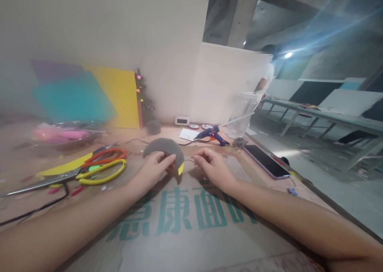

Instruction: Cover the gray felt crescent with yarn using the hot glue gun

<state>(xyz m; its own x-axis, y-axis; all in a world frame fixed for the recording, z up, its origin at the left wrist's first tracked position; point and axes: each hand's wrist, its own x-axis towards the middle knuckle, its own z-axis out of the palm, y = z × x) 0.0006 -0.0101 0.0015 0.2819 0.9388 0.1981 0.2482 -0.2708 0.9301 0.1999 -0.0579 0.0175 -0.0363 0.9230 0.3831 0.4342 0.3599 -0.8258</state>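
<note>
Left hand (154,165): pinches a gray strand-wrapped crescent (165,145) between thumb and fingers. Right hand (213,167): thumb and fingertips close together, pinching a thin gray strand (188,160) that spans the gap to the crescent.

Landmark: the blue glue gun (213,134), lying on the counter (119,135). The crescent is to the left of the glue gun and nearer to the person; a yellow tip (181,168) projects from its lower right end.

Position of other items relative to the glue gun:

- White card (188,135): just beside its left end.
- White digital clock (181,121): behind it, to the left.
- Clear container (239,124): just to its right, behind the gray strand bundle (239,143).
- Smartphone (265,160): to its right, nearer to the person, screen dark.
- Scissors (79,173): well apart to its left, with one orange and one yellow handle, beside a yellow strip (67,166).
- Yellow sheet (121,96) and turquoise sheet (73,96): upright, behind it and far to the left, overlapping.
</note>
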